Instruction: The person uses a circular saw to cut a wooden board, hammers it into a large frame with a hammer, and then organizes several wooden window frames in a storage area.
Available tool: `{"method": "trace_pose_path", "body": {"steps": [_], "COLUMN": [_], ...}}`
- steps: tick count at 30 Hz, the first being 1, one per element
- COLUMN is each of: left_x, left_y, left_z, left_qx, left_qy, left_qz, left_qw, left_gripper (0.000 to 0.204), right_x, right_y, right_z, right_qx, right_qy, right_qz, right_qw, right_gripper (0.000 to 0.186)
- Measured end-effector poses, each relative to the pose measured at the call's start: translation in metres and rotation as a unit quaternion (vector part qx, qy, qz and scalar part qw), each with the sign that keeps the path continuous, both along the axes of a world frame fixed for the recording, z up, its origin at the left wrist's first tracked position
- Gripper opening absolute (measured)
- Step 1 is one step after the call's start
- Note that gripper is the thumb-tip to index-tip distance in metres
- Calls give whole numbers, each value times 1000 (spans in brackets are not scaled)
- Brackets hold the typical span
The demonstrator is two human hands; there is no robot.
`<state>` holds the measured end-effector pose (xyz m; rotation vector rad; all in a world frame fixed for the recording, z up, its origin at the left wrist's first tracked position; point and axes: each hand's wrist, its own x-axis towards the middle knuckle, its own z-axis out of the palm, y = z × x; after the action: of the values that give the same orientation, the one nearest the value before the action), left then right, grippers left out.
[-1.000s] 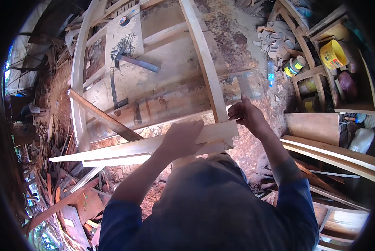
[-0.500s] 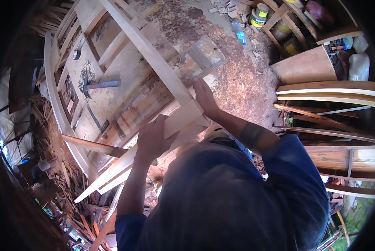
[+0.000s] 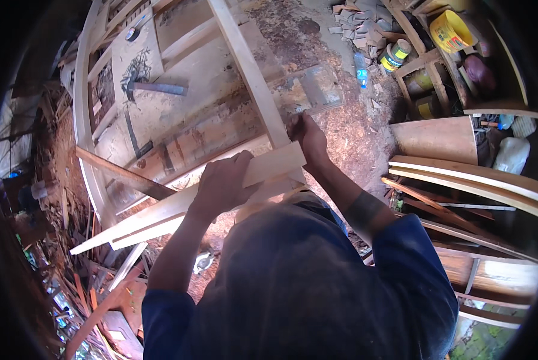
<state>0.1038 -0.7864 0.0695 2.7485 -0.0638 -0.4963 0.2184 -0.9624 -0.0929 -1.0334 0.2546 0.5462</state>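
My left hand (image 3: 224, 180) is closed over the upper edge of a pale wooden board (image 3: 275, 163), its thumb side toward the board's right end. The board tapers toward the lower left, with a second pale board (image 3: 149, 233) lying just beneath it, close to my body. A long straight wooden rail (image 3: 245, 66) of a frame meets the board's top near its right end. Beside that joint my right hand (image 3: 311, 143) is closed, fingers curled near the rail; what they hold, if anything, is hidden.
A hammer (image 3: 158, 88) and a tape measure (image 3: 132, 34) lie on the plywood inside the frame. A brown wooden strip (image 3: 125, 173) crosses the frame's left side. Curved planks (image 3: 461, 174) are stacked at right. A plastic bottle (image 3: 361, 71), cans (image 3: 395, 55) and a yellow bucket (image 3: 451, 31) stand farther off.
The whole view has shifted, with the frame and boards turned slightly in it. My right hand's fingers are more curled beside the rail. My left hand keeps its grip on the board.
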Motion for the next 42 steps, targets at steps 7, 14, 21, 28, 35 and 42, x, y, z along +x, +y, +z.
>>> {"method": "trace_pose_path", "body": {"steps": [7,14,21,28,35,42], "left_x": [0,9,7,12,0,-9], "left_y": [3,-2,-5,-7,6,22], "left_z": [-5,-4,-2,2,-8,-6], "left_qx": [-23,-22,-33,-2,-12,-83], "left_qy": [0,-1,14,54,-1,3], "left_qz": [-1,-7,7,25,-15,14], "left_qw": [1000,1000,999,998,1000,996], "left_gripper": [50,49,48,51,50,51], "right_x": [-10,-6,-7,9,34,-13], "right_y": [-5,-5,-4,-15,-18,38], "right_z": [-4,19,18,12,168,135], "right_qx": [24,13,7,-100,-340,-578], "right_qy": [-26,20,-33,-129,-433,-531], "right_qz": [28,38,47,141,201,272], "right_qw": [999,999,998,976,811,556], "right_gripper": [38,34,26,24,26,25]}}
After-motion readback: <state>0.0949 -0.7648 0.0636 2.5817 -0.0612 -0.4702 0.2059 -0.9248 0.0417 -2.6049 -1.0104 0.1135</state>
